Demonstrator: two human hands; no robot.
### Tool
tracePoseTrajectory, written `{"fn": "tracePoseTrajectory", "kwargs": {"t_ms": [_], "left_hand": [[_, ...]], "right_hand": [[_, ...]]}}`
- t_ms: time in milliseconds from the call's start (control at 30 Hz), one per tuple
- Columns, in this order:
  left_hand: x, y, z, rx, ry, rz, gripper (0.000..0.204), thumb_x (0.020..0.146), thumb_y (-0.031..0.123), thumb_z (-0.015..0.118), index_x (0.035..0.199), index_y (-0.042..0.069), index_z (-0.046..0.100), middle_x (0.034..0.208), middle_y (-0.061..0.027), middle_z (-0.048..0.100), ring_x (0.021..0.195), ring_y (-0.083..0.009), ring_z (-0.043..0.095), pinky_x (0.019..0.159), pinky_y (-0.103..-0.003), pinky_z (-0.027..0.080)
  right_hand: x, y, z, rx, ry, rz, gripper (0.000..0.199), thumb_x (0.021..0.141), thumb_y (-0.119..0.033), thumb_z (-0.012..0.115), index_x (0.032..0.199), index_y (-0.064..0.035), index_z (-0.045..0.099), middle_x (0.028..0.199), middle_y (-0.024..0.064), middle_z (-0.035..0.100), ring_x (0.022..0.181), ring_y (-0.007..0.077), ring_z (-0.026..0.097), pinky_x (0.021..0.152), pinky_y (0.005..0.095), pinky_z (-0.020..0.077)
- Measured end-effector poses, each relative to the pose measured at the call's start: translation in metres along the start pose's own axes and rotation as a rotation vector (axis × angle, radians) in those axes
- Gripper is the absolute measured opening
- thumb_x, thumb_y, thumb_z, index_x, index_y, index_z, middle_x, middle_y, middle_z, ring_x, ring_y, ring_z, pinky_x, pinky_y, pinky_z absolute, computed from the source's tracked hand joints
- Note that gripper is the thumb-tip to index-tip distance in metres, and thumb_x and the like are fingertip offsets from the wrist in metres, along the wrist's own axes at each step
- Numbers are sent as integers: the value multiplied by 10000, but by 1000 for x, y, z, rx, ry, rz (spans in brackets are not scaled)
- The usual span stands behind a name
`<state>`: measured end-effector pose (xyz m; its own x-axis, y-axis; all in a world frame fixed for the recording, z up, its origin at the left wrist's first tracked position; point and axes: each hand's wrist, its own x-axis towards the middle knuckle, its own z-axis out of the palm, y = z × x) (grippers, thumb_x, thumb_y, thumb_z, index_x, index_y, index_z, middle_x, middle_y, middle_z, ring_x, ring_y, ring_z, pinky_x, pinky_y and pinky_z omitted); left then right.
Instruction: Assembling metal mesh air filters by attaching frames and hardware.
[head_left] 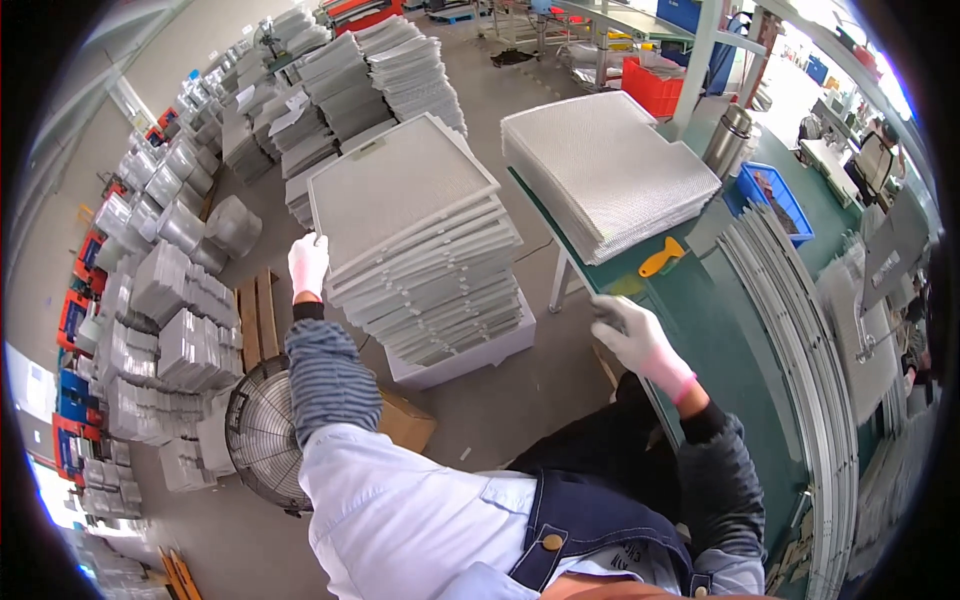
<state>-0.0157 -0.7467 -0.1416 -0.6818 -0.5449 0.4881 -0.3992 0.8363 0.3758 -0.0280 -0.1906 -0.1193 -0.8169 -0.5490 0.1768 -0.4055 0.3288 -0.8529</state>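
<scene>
Grey mesh panel (400, 175), thin-framed, atop stack (432, 290) left of tabletop (705, 315) | left hand (308, 265) at its edge, grip unclear | right hand (638, 340) half-curled over tabletop edge, hold unclear | blue bin (803, 237) on tabletop: brownish pieces (771, 190)

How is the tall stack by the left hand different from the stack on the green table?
The tall stack rises from a white box; the table stack lies on the green table.
The tall stack's top panel has a frame; the table stack's top sheet shows none.
The tall stack's layers jut unevenly; the table stack is neater.
Both show greyish mesh on top.
</scene>
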Motion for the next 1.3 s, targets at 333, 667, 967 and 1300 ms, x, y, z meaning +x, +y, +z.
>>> {"fn": "tracePoseTrajectory", "kwargs": {"t_ms": [333, 667, 967, 1300], "left_hand": [[-43, 50, -14, -411, -170, -121, 702, 952, 455, 512, 1355, -104, 378, 1229, -342, 534, 1191, -435, 516, 997, -404, 434], [-94, 55, 7, -235, 320, 4, 437, 917, 211, 594, 1236, -81, 533, 1115, -258, 636, 962, -352, 667, 796, -362, 556], [-92, 62, -30, -442, 181, -161, 351, 963, 150, 516, 1245, -57, 551, 1199, -229, 615, 1116, -308, 615, 895, -324, 506], [-80, 85, -108, -213, 423, 265, 369, 864, -60, 503, 1217, -16, 602, 1203, -189, 629, 1056, -276, 644, 872, -327, 519]], "right_hand": [[223, 22, 81, -410, 71, -132, 1038, 751, -382, 779, 1481, -10, 142, 1496, 284, 206, 1361, 421, 298, 1103, 422, 315], [193, 48, 118, -331, 411, -342, 996, 524, -484, 881, 1229, 33, 404, 1090, 194, 462, 977, 368, 544, 854, 420, 488], [174, 24, 91, -507, 188, -428, 743, 807, -497, 686, 1223, 74, 456, 1184, 260, 534, 1077, 410, 553, 880, 440, 478], [121, -44, 74, 113, 436, -10, 394, 963, -143, 510, 1285, 83, 487, 1176, 153, 617, 1065, 170, 573, 940, 292, 437]]}}
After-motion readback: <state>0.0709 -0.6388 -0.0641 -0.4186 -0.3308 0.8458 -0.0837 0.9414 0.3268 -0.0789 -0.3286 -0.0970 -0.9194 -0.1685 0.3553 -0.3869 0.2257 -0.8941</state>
